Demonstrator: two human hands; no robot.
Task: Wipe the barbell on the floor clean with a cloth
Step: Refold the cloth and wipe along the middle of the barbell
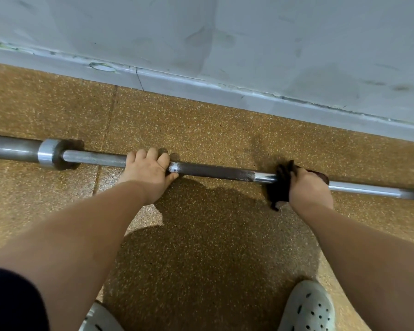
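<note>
I see the barbell (215, 172) as steel — knurled matt grey mid-shaft, glossy smooth beyond; the cloth (281, 187) soft, dark; the floor (201, 130) speckled, rough rubber.

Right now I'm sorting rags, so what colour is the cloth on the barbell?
Dark brown, nearly black, cloth, seen best in the head view.

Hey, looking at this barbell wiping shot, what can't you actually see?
Head view only:
- Barbell ends: cut off by both frame edges.
- Shaft under the cloth: wrapped, covered by the right hand.
- Shaft beneath the left hand: hidden by its grip.
- Bar's underside: faces the floor.
</note>
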